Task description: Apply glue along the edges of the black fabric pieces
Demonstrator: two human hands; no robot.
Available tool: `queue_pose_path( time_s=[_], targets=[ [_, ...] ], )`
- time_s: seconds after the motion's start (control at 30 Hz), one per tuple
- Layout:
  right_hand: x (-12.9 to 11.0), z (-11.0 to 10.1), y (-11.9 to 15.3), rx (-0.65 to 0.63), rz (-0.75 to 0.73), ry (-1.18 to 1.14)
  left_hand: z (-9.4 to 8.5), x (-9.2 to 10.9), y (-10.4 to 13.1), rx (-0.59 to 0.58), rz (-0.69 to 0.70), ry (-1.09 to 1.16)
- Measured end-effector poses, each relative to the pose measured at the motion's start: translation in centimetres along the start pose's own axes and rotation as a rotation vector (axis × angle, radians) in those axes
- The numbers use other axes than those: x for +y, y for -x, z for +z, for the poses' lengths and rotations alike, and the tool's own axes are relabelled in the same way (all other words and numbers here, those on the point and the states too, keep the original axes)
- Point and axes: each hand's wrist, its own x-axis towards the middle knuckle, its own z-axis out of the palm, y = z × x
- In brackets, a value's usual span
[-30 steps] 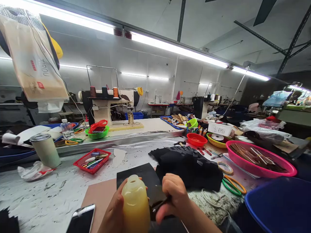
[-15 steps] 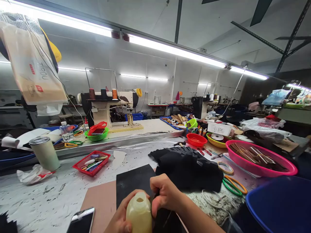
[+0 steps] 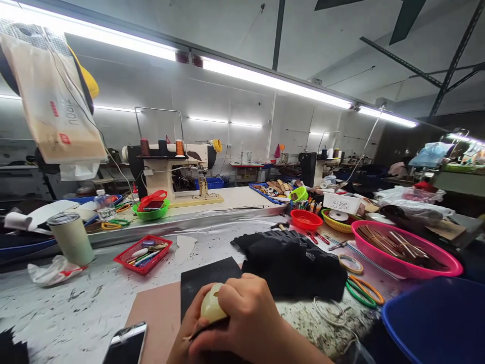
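Low in the middle of the head view, my left hand is wrapped round a pale yellow plastic bottle with a hole in its top. My right hand lies across the front of the bottle, its fingers curled. The dark edge of a black piece of material shows between its thumb and fingers; the rest is mostly hidden. Behind the hands, a flat black sheet lies partly over a brownish-pink board. A heap of black cut pieces is just beyond my right hand.
A phone lies to the left, with a red basket of pens and a tumbler farther back. Scissors, a tape roll, a pink basin and a blue bin are at right. Behind stands a sewing machine.
My right hand has moved left and across the front of the bottle, covering much of it. The bottle's top has shifted slightly up and left and now appears tilted.
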Motion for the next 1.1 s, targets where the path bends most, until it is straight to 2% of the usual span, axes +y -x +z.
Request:
queue_pose_path(
  time_s=[0.1,0.17,0.23,0.3,0.4,0.5,0.6,0.67,0.77,0.9,0.97,1.03,1.1],
  targets=[
    [0.3,0.6,1.2,0.063,0.124,0.026,0.0,-0.4,0.6,0.123,0.017,0.05],
    [1.2,0.7,2.3,0.028,0.243,-0.036,-0.4,-1.1,0.9,0.177,0.019,0.074],
    [2.3,0.7,3.5,-0.027,0.309,-0.105,-1.0,-1.8,0.9,0.165,-0.016,0.067],
    [3.6,0.6,4.4,-0.081,0.277,-0.131,-1.5,-2.4,0.8,0.163,-0.087,0.075],
    [5.0,-0.3,5.1,-0.151,0.168,-0.116,-1.7,-2.4,0.6,0.228,-0.202,0.145],
    [5.1,-1.6,4.3,-0.136,0.092,-0.119,-1.2,-1.8,0.5,0.234,-0.25,0.176],
    [3.9,-2.3,2.1,-0.066,0.026,-0.127,-0.7,-1.3,0.4,0.3,-0.199,0.115],
    [2.8,-1.9,0.7,-0.042,0.014,-0.092,-0.6,-1.4,0.2,0.319,-0.126,0.037],
    [1.7,-0.5,-0.4,-0.042,0.142,-0.039,-0.5,-1.6,0.1,0.288,-0.038,-0.014],
    [1.5,1.3,1.6,-0.194,0.451,-0.069,0.4,-0.3,0.4,0.345,-0.016,0.026],
    [1.9,1.8,3.5,-0.286,0.533,-0.06,1.1,0.8,0.6,0.403,0.005,0.01],
    [2.4,1.8,5.1,-0.319,0.529,-0.055,1.5,1.6,0.6,0.432,0.009,-0.014],
    [2.8,1.4,5.5,-0.275,0.445,-0.08,1.6,1.7,0.5,0.414,-0.009,-0.013]
  ],
)
